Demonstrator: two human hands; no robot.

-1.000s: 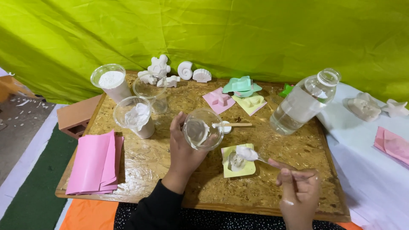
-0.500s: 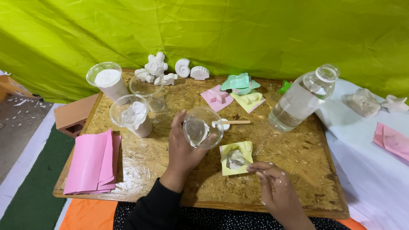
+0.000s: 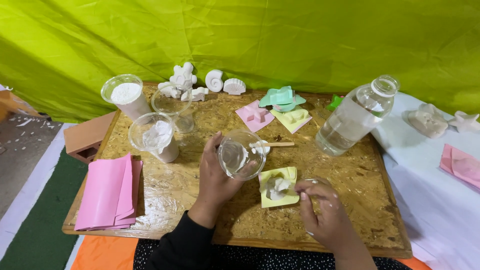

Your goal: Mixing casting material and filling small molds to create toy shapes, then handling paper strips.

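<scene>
My left hand (image 3: 216, 176) grips a clear plastic cup (image 3: 241, 154) tilted on its side, white paste clinging inside it. Just right of the cup lies a small yellow mould (image 3: 278, 187) filled with white paste. My right hand (image 3: 324, 215) hovers at the mould's right edge with fingers pinched together; whether a thin tool sits between them is hard to tell. A wooden stick (image 3: 276, 144) with a white-coated tip rests on the board behind the cup.
Everything sits on a chipboard tray (image 3: 165, 185). Cups of white powder (image 3: 127, 95) and paste (image 3: 156, 136), white shell casts (image 3: 215, 80), pink (image 3: 254, 115) and green moulds (image 3: 280, 97), a water bottle (image 3: 354, 117), and pink sheets (image 3: 107, 192) surround it.
My right hand moved from the lower right up and leftward to the yellow mould's edge. The left hand kept the cup tilted in nearly the same spot.
</scene>
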